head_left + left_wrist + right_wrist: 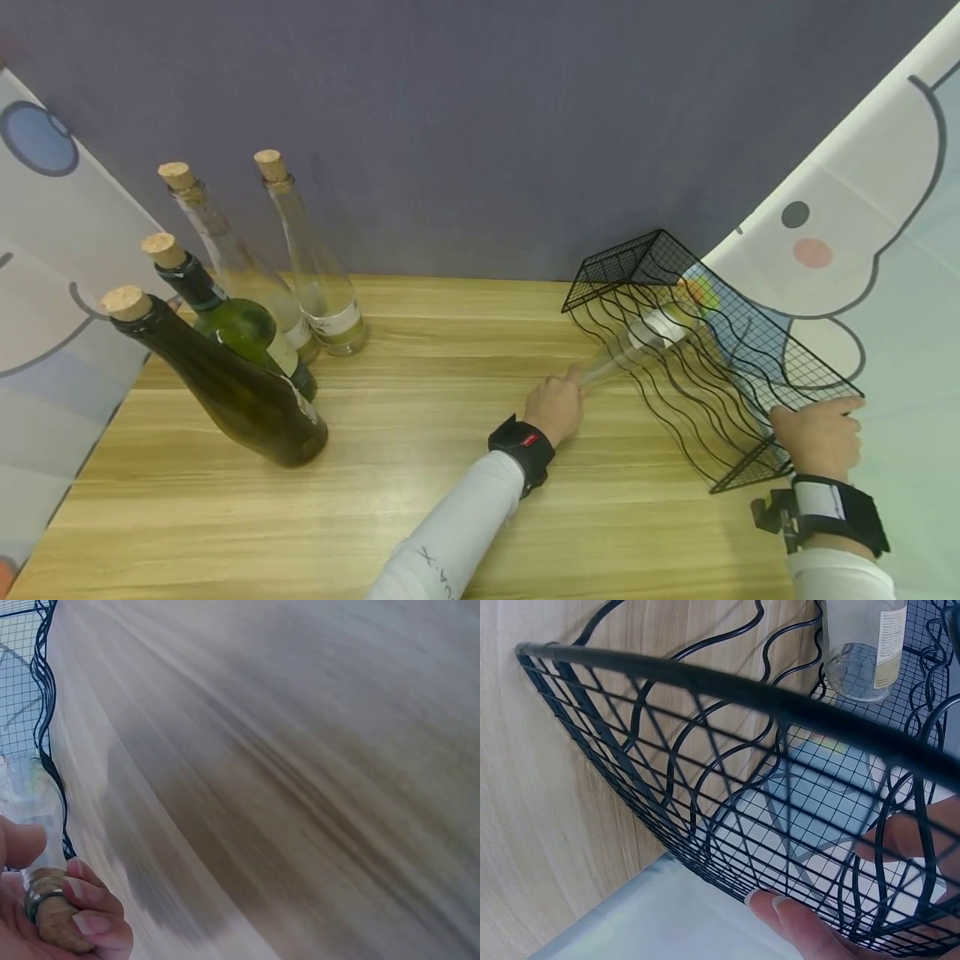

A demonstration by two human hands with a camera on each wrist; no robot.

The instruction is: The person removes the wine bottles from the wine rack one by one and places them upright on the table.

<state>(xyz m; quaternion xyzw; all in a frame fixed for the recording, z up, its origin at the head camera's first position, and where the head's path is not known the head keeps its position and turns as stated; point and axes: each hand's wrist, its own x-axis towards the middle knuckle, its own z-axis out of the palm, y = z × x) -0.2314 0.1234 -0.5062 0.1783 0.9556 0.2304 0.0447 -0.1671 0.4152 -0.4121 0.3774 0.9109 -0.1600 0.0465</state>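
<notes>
A clear glass bottle (pixel 619 355) with a white label lies in a black wire rack (pixel 806 367), its base toward the back and its neck toward me. My left hand (pixel 557 408) grips the neck; in the left wrist view its fingers curl round the cork (pixel 63 924) and the thumb lies along the glass. At the rack's near right end, my right hand (pixel 819 437) holds the mesh. The right wrist view shows its fingers (pixel 810 930) on both sides of the grid, with the bottle's base farther back between the wavy wires.
On the left stand several corked bottles: a dark one (pixel 240 392), a green one (pixel 243 325) and two clear ones, including the clear bottle (pixel 321 275) nearest the middle. The wooden table (pixel 420 467) meets a grey partition (pixel 465 142) behind and printed cloth (pixel 847 192) at right.
</notes>
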